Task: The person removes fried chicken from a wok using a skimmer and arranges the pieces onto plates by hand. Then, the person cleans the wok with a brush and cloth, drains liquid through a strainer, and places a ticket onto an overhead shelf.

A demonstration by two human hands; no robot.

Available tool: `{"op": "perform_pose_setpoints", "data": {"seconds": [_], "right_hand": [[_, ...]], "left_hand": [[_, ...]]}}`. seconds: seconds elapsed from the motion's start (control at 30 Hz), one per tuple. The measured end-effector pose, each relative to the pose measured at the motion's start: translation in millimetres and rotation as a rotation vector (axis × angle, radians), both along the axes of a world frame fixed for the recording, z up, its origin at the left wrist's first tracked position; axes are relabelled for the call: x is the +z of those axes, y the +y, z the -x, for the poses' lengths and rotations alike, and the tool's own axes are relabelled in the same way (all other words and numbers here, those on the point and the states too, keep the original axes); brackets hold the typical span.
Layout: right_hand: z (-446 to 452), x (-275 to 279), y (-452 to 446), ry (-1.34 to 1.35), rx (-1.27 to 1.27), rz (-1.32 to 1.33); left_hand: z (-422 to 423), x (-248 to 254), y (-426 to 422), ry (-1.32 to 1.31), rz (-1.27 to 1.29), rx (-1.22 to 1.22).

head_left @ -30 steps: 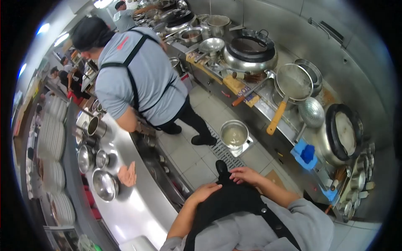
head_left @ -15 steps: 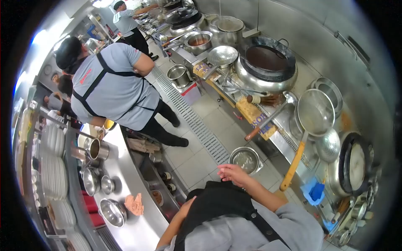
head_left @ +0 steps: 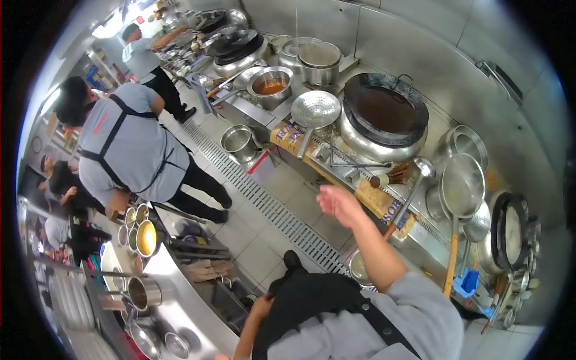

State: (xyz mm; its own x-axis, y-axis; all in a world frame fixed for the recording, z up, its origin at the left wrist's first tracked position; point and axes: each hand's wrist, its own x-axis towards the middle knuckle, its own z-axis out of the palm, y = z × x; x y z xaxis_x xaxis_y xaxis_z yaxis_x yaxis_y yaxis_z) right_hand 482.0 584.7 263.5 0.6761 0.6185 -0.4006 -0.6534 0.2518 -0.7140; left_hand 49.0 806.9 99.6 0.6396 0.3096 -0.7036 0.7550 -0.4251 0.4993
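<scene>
My right hand (head_left: pixel 341 205) is raised over the floor beside the stove counter, holding nothing, its fingers loosely stretched out. The nearest things to it are a ladle (head_left: pixel 414 195) with a wooden handle, a brush (head_left: pixel 393 177) and a folded yellow cloth (head_left: pixel 384 204) on the counter edge. Low at the side of my black apron (head_left: pixel 318 306) is my left hand (head_left: pixel 261 307); its fingers are partly hidden there. Beyond my right hand, a wok (head_left: pixel 384 114) with dark liquid sits on the burner, with a perforated skimmer (head_left: pixel 315 109) to its left.
A floor drain grate (head_left: pixel 258 195) runs along the aisle. One pot (head_left: pixel 238 143) stands low by the stove, another (head_left: pixel 360 269) beneath my right arm. A co-worker (head_left: pixel 129 141) stands ahead at the left steel counter (head_left: pixel 186 294); another person (head_left: pixel 144 57) is farther back.
My view has moved forward along the aisle. My right hand has risen and reached farther ahead, nearer the stove counter. The co-worker ahead now appears farther left.
</scene>
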Motion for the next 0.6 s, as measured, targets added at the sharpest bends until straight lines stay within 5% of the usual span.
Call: {"op": "perform_pose_setpoints", "data": {"seconds": [0.07, 0.17, 0.43, 0.53, 0.6], "right_hand": [[-50.8, 10.4, 37.5, -0.085, -0.083, -0.089], [-121.7, 34.6, 80.8, -0.138, -0.220, -0.081], [-289.6, 26.9, 140.1, -0.162, -0.498, -0.018], [-355.6, 21.3, 163.6, -0.115, -0.566, 0.128], [-394.7, 14.9, 178.3, -0.035, -0.594, 0.092]], "left_hand": [[-50.5, 44.9, 52.9, -0.018, -0.121, -0.222], [-110.9, 78.3, 117.1, -0.142, -0.132, -0.027], [-185.2, 74.4, 213.7, -0.297, -0.093, 0.056], [-175.5, 40.4, 239.0, -0.111, -0.294, -0.269], [-170.6, 58.8, 238.9, -0.094, -0.175, -0.151]]}}
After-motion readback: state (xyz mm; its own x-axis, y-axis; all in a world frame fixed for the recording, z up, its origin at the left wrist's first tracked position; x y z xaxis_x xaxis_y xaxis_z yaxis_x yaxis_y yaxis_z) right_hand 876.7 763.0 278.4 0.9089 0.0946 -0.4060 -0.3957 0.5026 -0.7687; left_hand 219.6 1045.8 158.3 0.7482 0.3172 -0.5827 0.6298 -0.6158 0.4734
